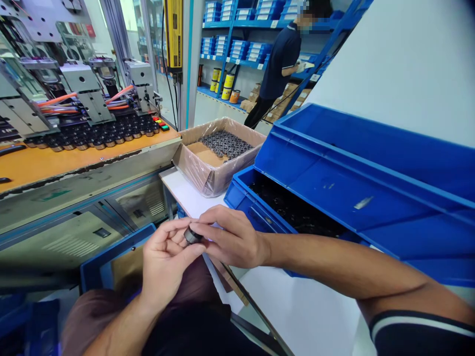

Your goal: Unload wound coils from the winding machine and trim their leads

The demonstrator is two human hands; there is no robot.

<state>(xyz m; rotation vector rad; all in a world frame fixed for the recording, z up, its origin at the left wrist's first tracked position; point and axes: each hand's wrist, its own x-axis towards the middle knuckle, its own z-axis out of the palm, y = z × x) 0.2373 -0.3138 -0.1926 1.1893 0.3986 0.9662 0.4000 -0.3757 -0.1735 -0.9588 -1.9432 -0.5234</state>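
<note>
A small round part (pixel 193 237), black on top with a grey metallic side, is held between both my hands above my lap. My left hand (pixel 165 259) is closed around it, with the thumb in front and the fingers behind. From the right, my right hand (pixel 234 238) reaches across, its fingertips pressed against the part. Part of the piece is covered by my fingers. Just beyond my hands stands a plastic-lined cardboard box (pixel 208 180) with many dark round pieces (pixel 227 143) inside.
Blue bins (pixel 334 173) stand on the right, one stacked over another holding black parts. To the left, an orange-topped machine bench (pixel 137 147) carries rows of black round parts (pixel 96 136). A person (pixel 280 59) stands by the blue shelves (pixel 237 24) behind.
</note>
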